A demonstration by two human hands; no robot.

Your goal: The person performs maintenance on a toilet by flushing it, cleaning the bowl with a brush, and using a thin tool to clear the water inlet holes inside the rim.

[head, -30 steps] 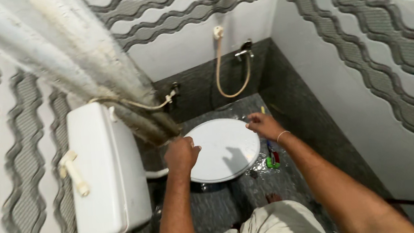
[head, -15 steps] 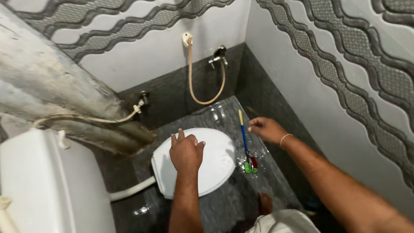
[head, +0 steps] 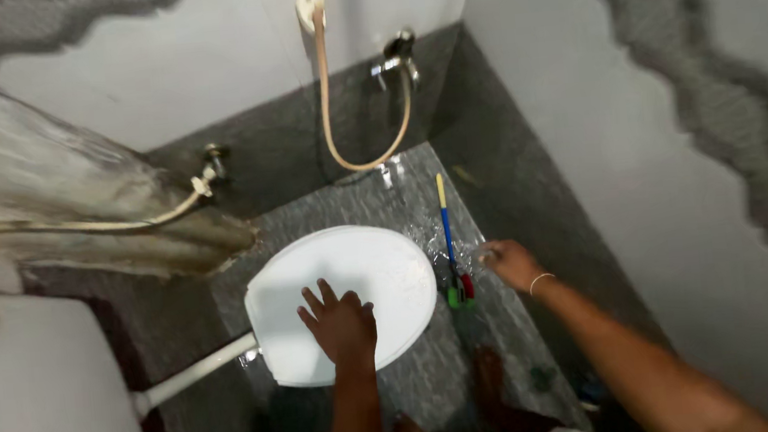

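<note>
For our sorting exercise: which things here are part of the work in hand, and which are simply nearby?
In the work:
left hand, flat on the white toilet lid
right hand, beside the blue-handled brush

Simply nearby:
cistern
beige hose
wall tap
grey floor

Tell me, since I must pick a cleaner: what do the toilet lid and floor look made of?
Toilet lid: likely glossy white plastic, smooth and evenly coloured, under the left hand. Floor: probably polished grey speckled stone or stone-look tile, with a wet sheen.
</note>
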